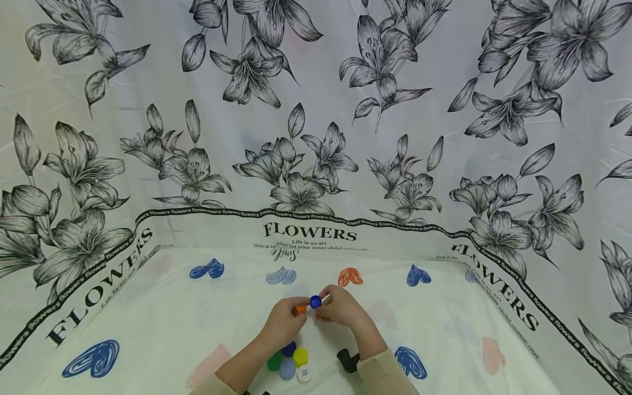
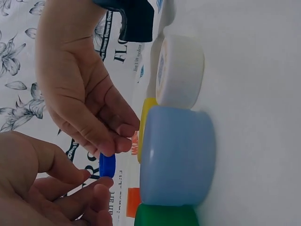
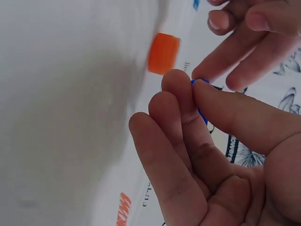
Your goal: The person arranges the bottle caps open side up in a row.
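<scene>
A small round blue bottle cap (image 1: 315,302) is pinched between the thumb and forefinger of my right hand (image 1: 340,307). My left hand (image 1: 285,319) reaches in from the other side, an extended fingertip right at the cap's rim. In the left wrist view the blue cap (image 2: 107,165) shows edge-on between the two hands. Its thumb stands apart from the cap. An orange cap (image 3: 163,53) rests on the cloth, partly behind the left hand in the head view.
Nearer my body sits a cluster of caps: green (image 1: 274,361), dark blue (image 1: 288,349), yellow (image 1: 300,357), pale blue (image 1: 287,368) and white (image 1: 304,373). A black wrist device (image 1: 348,360) sits by the right wrist. Flower-printed curtain (image 1: 316,164) walls surround the heart-printed cloth (image 1: 163,312).
</scene>
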`<state>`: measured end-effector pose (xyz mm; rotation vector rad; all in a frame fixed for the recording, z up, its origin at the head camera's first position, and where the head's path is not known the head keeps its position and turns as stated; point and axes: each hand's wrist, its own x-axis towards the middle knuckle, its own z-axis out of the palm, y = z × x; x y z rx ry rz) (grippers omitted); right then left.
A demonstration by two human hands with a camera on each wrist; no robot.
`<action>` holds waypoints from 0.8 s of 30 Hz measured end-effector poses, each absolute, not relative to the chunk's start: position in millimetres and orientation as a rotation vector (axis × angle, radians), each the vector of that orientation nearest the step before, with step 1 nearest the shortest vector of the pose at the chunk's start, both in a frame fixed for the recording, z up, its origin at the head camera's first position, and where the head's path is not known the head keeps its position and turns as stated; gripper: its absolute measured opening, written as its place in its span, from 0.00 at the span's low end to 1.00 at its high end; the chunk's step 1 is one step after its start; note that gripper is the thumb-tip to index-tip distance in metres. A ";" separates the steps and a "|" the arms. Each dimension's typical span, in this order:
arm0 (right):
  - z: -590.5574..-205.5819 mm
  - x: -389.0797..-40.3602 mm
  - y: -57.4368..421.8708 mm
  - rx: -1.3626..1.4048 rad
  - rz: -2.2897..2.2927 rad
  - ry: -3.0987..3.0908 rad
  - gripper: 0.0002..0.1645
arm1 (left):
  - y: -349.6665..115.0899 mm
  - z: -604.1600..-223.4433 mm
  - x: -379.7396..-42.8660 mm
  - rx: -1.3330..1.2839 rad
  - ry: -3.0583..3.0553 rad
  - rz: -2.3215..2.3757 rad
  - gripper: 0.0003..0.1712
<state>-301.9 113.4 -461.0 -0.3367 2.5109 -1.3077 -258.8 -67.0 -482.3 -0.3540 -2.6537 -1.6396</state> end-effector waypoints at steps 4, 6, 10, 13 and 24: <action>-464.7 -302.3 109.8 -0.300 -1.237 2.581 0.14 | -66.3 -483.2 -257.8 -0.366 -2.667 -1.613 0.22; -466.1 -302.1 108.2 -0.288 -1.188 2.615 0.15 | -65.8 -484.0 -257.7 -0.357 -2.679 -1.599 0.22; -471.5 -302.3 107.0 -0.319 -1.112 2.668 0.16 | -64.8 -485.4 -257.3 -0.328 -2.702 -1.578 0.20; -476.3 -304.8 108.2 -0.342 -1.098 2.678 0.16 | -64.1 -485.1 -258.8 -0.316 -2.711 -1.552 0.19; -485.1 -310.5 108.3 -0.344 -1.048 2.704 0.15 | -66.2 -478.9 -258.0 -0.228 -2.681 -1.492 0.17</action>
